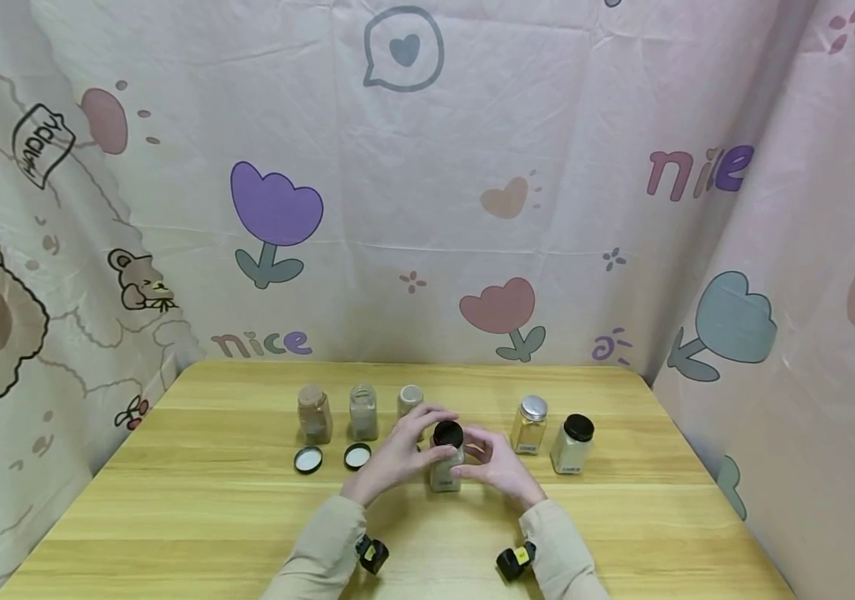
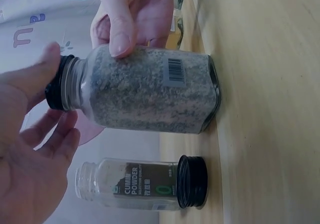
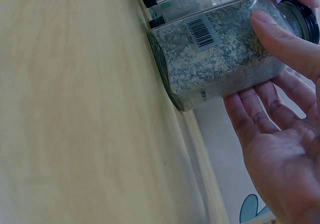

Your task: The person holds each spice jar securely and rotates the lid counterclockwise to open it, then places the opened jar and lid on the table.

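A clear glass jar [image 1: 446,477] of pale, speckled grains stands upright on the table, its black lid [image 1: 448,432] on top. My left hand [image 1: 400,452] pinches that lid between thumb and fingers. With thumb and fingers, my right hand [image 1: 497,463] holds the jar's body from the right. In the left wrist view the jar [image 2: 150,91] shows a barcode label, with the left hand [image 2: 30,149] at the lid and the right hand [image 2: 137,14] on the body. The right wrist view shows the right thumb pressed on the jar [image 3: 215,49], near its shoulder.
Behind to the left stand a brown jar [image 1: 315,415], an open-topped cumin jar [image 1: 363,414] and a third jar [image 1: 410,400]. Two black-rimmed lids [image 1: 308,459] [image 1: 357,456] lie before them. At right are a silver-lidded yellow jar [image 1: 529,427] and a black-lidded pale jar [image 1: 572,447].
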{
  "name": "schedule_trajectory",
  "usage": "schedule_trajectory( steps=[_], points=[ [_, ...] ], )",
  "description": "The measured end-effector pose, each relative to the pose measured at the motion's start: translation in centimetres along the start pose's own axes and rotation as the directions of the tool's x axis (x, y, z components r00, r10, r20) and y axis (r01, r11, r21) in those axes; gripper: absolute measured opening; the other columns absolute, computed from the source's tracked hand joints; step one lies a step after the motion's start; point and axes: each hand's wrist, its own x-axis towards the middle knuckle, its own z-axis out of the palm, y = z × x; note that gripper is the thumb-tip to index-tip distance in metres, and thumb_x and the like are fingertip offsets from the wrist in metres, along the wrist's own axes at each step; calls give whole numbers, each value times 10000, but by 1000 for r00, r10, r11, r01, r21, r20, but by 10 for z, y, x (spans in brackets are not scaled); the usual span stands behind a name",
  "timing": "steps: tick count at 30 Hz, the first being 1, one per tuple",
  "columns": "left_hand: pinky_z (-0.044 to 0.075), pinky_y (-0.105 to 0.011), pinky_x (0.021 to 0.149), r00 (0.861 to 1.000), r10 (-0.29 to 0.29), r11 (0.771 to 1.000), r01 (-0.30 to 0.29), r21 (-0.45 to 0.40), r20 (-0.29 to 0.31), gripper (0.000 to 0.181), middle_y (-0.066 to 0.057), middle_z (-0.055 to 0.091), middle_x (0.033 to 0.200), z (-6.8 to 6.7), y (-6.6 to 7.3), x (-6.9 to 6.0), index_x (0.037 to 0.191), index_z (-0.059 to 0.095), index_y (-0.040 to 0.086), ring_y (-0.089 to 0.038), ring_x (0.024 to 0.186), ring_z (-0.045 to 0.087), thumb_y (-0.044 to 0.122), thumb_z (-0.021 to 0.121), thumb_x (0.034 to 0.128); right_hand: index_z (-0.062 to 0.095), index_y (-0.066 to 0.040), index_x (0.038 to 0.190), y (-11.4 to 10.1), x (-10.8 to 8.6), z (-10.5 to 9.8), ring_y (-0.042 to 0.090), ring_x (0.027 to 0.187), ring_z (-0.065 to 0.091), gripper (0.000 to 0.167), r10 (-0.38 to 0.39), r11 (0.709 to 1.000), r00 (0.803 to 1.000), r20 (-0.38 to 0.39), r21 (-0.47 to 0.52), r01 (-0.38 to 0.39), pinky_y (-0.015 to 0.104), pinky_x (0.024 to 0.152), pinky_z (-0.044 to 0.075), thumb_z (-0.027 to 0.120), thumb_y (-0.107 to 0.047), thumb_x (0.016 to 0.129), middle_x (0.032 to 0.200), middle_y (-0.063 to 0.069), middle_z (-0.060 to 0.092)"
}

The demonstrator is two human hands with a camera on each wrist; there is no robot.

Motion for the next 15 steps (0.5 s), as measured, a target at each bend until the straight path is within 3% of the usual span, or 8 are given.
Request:
schedule_trajectory(
  steps=[5,9,12,15],
  points=[
    [491,-521,1117,995,41,997,-35,-72,86,409,-184,516,1501,-3,-2,0,1389,570,43,-368,1376,513,153,621,998,548,76,1357,0,0,0,-25,1216,585,586,2,1000,1000,-7,-12,-2,132,1103,446,792,-38,837,1376,282,549],
    [423,-539,1174,987,40,992,-20,-126,157,400,-173,483,1539,-6,-2,0,1397,556,27,-365,1411,479,17,566,997,547,81,1355,-1,0,0,-24,1217,585,594,9,1000,1000,-10,-8,-9,139,1104,452,798,-41,831,1366,211,564],
    [466,-512,1145,988,46,992,-28,-120,145,402,-175,546,1483,-6,-2,1,1373,571,9,-356,1356,539,-33,573,973,540,91,1356,-2,0,1,-25,1207,590,596,12,1000,1000,-8,-10,-12,134,1101,451,795,-42,834,1354,192,568],
    [543,-473,1066,995,59,994,-51,-92,84,371,-174,630,1375,-4,-2,2,1320,604,-1,-334,1259,613,-3,633,950,534,92,1363,-2,0,1,-26,1198,593,598,8,1000,1000,-8,-15,-8,127,1098,446,790,-41,839,1358,247,566]
  ],
)
